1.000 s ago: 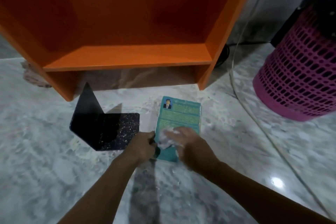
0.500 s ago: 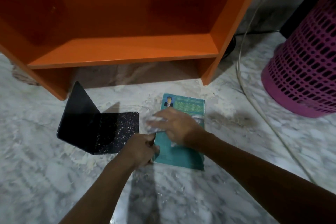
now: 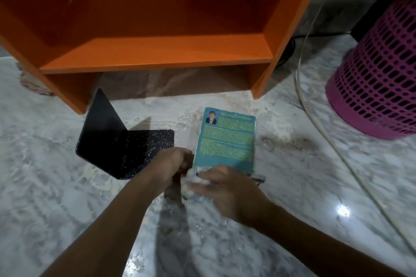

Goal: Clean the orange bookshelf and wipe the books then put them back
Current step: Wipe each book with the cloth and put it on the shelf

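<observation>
A teal book [image 3: 226, 139] lies flat on the marble floor in front of the orange bookshelf [image 3: 157, 51], back cover up. My left hand [image 3: 174, 162] grips the book's near left corner. My right hand [image 3: 225, 189] presses a crumpled white cloth [image 3: 193, 183] on the book's near edge, blurred with motion. The shelf's lower compartment holds nothing that I can see.
A black speckled bookend [image 3: 126, 148] stands open on the floor left of the book. A pink perforated basket [image 3: 380, 74] sits at the right. A pale cable [image 3: 315, 108] runs across the floor between the shelf and the basket.
My right hand with the cloth has swept from the book's middle back down to its near edge. The left hand has kept its hold at the corner.
</observation>
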A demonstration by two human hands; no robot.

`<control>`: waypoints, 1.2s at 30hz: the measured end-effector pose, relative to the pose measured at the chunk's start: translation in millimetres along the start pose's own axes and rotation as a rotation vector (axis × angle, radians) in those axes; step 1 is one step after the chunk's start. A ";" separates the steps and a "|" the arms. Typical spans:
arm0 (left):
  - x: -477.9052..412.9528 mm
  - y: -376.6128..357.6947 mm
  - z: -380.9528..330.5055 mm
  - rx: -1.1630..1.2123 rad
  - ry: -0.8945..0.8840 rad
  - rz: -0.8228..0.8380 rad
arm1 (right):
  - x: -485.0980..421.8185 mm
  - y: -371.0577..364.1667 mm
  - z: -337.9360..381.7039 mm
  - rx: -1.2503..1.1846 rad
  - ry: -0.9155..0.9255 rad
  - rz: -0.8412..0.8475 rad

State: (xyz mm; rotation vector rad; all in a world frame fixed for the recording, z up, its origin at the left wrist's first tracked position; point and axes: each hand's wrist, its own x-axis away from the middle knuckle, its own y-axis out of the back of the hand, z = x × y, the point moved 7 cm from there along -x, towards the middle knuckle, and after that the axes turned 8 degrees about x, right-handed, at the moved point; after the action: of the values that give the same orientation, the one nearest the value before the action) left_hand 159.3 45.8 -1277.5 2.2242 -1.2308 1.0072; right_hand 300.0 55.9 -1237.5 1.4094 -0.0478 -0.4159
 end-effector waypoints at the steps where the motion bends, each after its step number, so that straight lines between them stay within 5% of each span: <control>1: 1.8 -1.1 -0.5 -0.009 0.007 -0.001 | 4.1 0.6 0.9 -0.001 0.037 0.045; 3: 1.8 -3.2 2.0 -0.015 0.021 -0.009 | 1.6 5.9 -29.0 -0.024 -0.134 0.075; 7: -2.2 -4.0 0.1 -0.140 -0.111 -0.077 | 6.1 23.0 -131.8 0.162 -0.734 -0.147; 9: 1.6 -6.7 -1.6 -0.228 -0.176 -0.054 | 11.0 23.4 -160.5 0.118 -0.882 -0.225; 16: 2.2 -11.7 -4.4 -0.344 -0.251 -0.022 | 12.5 30.9 -155.0 -0.033 -0.919 -0.290; 23: 5.0 -10.0 -11.7 -0.162 -0.186 -0.092 | 12.7 20.4 -108.7 -0.192 -0.880 -0.249; 26: 16.0 -12.0 -35.4 -0.226 -0.306 -0.030 | 12.2 28.1 -103.1 -0.300 -0.846 -0.334; 32: 73.8 -36.2 -113.4 -0.593 -0.775 -0.029 | 39.9 54.2 -131.9 -0.569 -1.155 -0.579; 36: 96.7 -78.1 -99.1 -1.013 -0.884 -0.052 | 44.7 89.8 -141.8 -0.687 -1.150 -0.764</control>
State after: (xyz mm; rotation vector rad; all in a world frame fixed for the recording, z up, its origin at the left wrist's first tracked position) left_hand 220.3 96.7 -1139.8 1.7693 -1.4893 -0.6595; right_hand 403.4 185.2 -1185.0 0.3167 -0.2730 -1.6621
